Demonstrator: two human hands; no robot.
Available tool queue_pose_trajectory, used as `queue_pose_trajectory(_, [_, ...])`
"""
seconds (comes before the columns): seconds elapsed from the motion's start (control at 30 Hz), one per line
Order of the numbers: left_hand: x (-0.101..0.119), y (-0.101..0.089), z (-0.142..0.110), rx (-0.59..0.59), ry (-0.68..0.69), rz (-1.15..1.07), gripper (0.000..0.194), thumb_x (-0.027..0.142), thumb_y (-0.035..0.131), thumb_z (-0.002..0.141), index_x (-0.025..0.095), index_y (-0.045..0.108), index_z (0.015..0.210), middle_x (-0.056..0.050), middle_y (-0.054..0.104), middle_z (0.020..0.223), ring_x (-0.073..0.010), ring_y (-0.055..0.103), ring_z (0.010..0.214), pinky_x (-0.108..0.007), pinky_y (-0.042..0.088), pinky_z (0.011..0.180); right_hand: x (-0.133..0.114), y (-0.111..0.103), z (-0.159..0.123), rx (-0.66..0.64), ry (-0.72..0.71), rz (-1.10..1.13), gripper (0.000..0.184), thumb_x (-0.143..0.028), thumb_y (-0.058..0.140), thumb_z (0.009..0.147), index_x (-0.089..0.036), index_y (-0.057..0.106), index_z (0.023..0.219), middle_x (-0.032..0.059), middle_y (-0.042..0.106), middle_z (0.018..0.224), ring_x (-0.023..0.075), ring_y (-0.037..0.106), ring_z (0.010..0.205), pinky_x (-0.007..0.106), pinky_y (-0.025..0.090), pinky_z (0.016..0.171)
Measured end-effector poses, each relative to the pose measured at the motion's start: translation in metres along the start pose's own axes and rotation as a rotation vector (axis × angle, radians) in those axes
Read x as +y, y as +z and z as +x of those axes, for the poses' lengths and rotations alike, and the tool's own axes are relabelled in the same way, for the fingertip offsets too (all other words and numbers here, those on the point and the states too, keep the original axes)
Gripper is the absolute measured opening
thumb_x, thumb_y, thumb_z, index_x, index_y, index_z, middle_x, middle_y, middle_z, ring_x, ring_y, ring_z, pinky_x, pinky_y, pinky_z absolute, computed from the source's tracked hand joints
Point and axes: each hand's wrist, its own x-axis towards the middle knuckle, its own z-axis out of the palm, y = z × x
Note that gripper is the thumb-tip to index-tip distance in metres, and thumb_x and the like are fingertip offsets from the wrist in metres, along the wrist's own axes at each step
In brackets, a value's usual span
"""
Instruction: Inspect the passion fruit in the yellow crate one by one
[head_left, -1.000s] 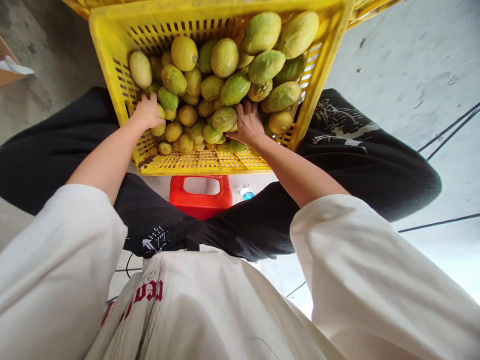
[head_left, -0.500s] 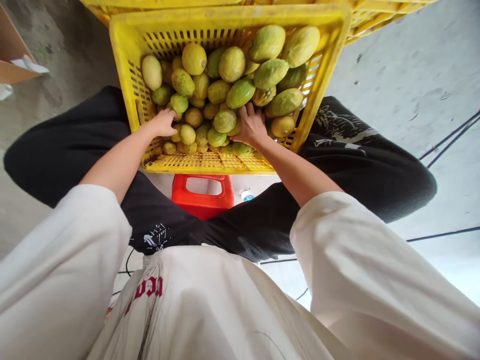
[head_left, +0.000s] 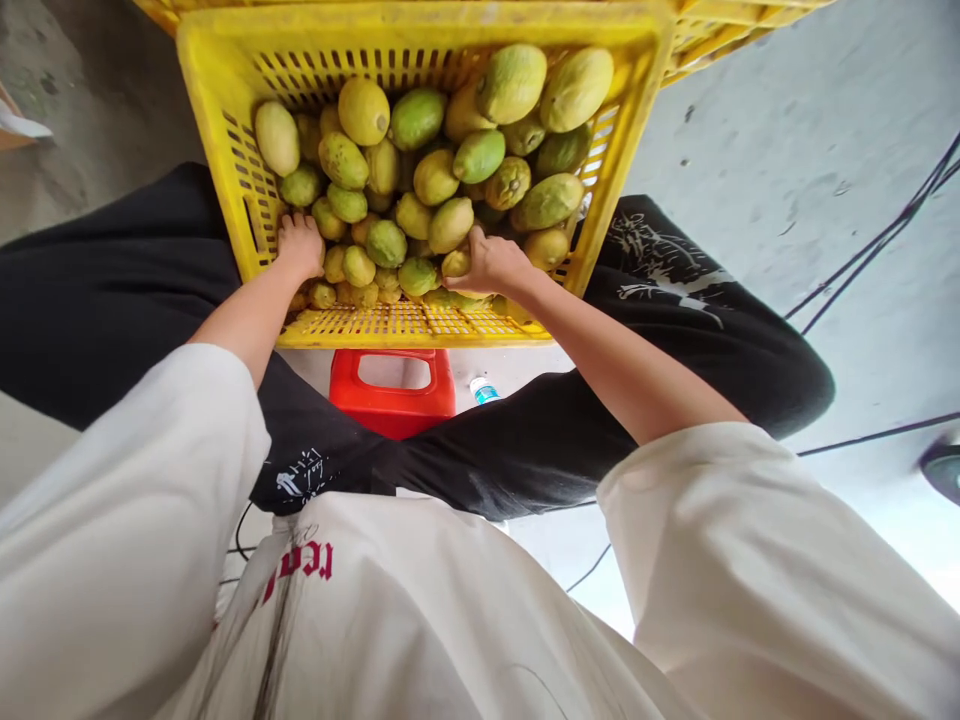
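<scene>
A yellow crate (head_left: 202, 130) holds many oval fruits in yellow and green, whose exact kind I cannot tell. At the crate's left side, my left hand (head_left: 300, 247) rests on the pile with its fingers a little apart, fingertips reaching down beside a small yellow-green fruit (head_left: 328, 218). Lower right in the pile, my right hand (head_left: 495, 265) has its thumb and fingers around a yellow fruit (head_left: 456, 263). Larger fruits, such as a pale yellow one (head_left: 577, 90), lie along the back right of the crate.
Under the near side of the crate stands a red plastic stool (head_left: 390, 410), with a small white and blue container (head_left: 484, 390) beside it. More yellow crate edges (head_left: 739, 35) show behind. Black cables (head_left: 877, 240) run over the grey floor at right. Cardboard (head_left: 11, 125) lies far left.
My left hand has moved to the left side of the crate. My right hand has come lower and turned, closing around a yellow fruit. Several fruits in the middle have shifted.
</scene>
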Motion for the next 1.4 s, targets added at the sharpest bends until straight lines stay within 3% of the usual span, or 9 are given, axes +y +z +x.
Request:
queue_pose_trajectory(0.13, [0.013,-0.012,0.002,-0.064,-0.033,-0.198,0.141,0.104,0.093,0.054,0.001,0.072,0.148,-0.022,0.061,0.176,-0.0609,0.011,0.179,-0.064,0.007,0.149,-0.006,-0.019,0.003,-0.139,-0.077,-0.047,0.056,-0.062,0.104,0.096,-0.023,0.078,0.127,0.0164,0.085,0.124,0.0469,0.075,0.142,0.062,0.058,0.126])
queue_pose_trajectory(0.3, [0.044,-0.044,-0.013,-0.304,0.063,-0.542,0.096,0.077,0.101,0.075,0.012,0.069,0.139,-0.010,0.083,0.133,-0.0407,0.032,0.175,-0.059,0.018,0.149,-0.033,-0.047,-0.004,-0.161,-0.051,-0.070,0.056,-0.056,0.102,0.094,-0.026,0.082,0.137,0.0155,0.084,0.139,0.0498,0.075,0.143,0.065,0.065,0.119])
queue_pose_trajectory(0.47, [0.083,-0.093,-0.082,-0.344,0.202,-0.623,0.083,0.029,0.113,0.067,0.029,0.068,0.137,-0.001,0.081,0.122,-0.0416,0.065,0.149,-0.070,0.046,0.133,-0.068,-0.066,-0.044,-0.109,-0.011,0.625,0.027,-0.044,0.089,0.101,-0.027,0.074,0.115,0.0094,0.086,0.132,0.0377,0.080,0.130,0.058,0.067,0.118])
queue_pose_trajectory(0.57, [0.098,-0.108,-0.127,-0.327,0.352,-0.810,0.087,0.025,0.109,0.069,0.035,0.067,0.145,-0.001,0.080,0.138,-0.0399,0.068,0.146,-0.069,0.054,0.129,-0.089,-0.073,-0.069,-0.076,-0.112,0.987,0.033,-0.051,0.093,0.094,-0.033,0.070,0.107,0.0018,0.087,0.115,0.0336,0.078,0.126,0.055,0.068,0.117])
queue_pose_trajectory(0.7, [0.114,-0.114,-0.155,-0.291,0.386,-0.912,0.064,0.036,0.079,0.097,0.031,0.062,0.159,-0.006,0.074,0.159,-0.0378,0.070,0.151,-0.058,0.066,0.119,-0.114,-0.085,-0.087,-0.132,-0.184,1.173,0.055,-0.071,0.097,0.080,-0.035,0.064,0.105,0.0030,0.084,0.097,0.0387,0.077,0.126,0.056,0.072,0.106])
queue_pose_trajectory(0.83, [0.126,-0.121,-0.150,-0.167,0.274,-0.730,0.068,0.028,0.040,0.113,0.020,0.051,0.179,-0.011,0.076,0.159,-0.0391,0.067,0.160,-0.060,0.064,0.116,-0.125,-0.097,-0.082,-0.171,-0.123,1.240,0.045,-0.066,0.080,0.083,-0.035,0.064,0.112,0.0031,0.081,0.092,0.0412,0.078,0.122,0.058,0.071,0.101])
queue_pose_trajectory(0.93, [0.126,-0.124,-0.139,-0.066,0.368,-0.716,0.072,0.042,0.052,0.113,0.025,0.048,0.183,-0.008,0.073,0.170,-0.0363,0.062,0.166,-0.056,0.061,0.124,-0.122,-0.098,-0.070,-0.170,-0.111,1.264,0.046,-0.056,0.078,0.078,-0.035,0.068,0.118,0.0031,0.081,0.092,0.0411,0.077,0.122,0.059,0.070,0.102])
queue_pose_trajectory(1.07, [0.124,-0.121,-0.129,-0.044,0.412,-0.778,0.078,0.079,0.062,0.106,0.029,0.067,0.167,-0.007,0.080,0.161,-0.0430,0.056,0.169,-0.060,0.058,0.128,-0.122,-0.087,-0.058,-0.191,-0.191,1.268,0.065,-0.063,0.094,0.069,-0.039,0.073,0.125,0.0014,0.082,0.095,0.0400,0.075,0.125,0.056,0.070,0.105])
queue_pose_trajectory(1.4, [0.147,-0.117,-0.117,-0.015,0.236,-0.583,0.078,0.071,0.044,0.119,0.025,0.049,0.181,-0.010,0.082,0.145,-0.0473,0.064,0.159,-0.066,0.061,0.119,-0.132,-0.097,-0.051,-0.084,-0.109,1.194,0.049,-0.071,0.087,0.084,-0.042,0.071,0.120,0.0025,0.086,0.118,0.0365,0.077,0.130,0.052,0.073,0.097])
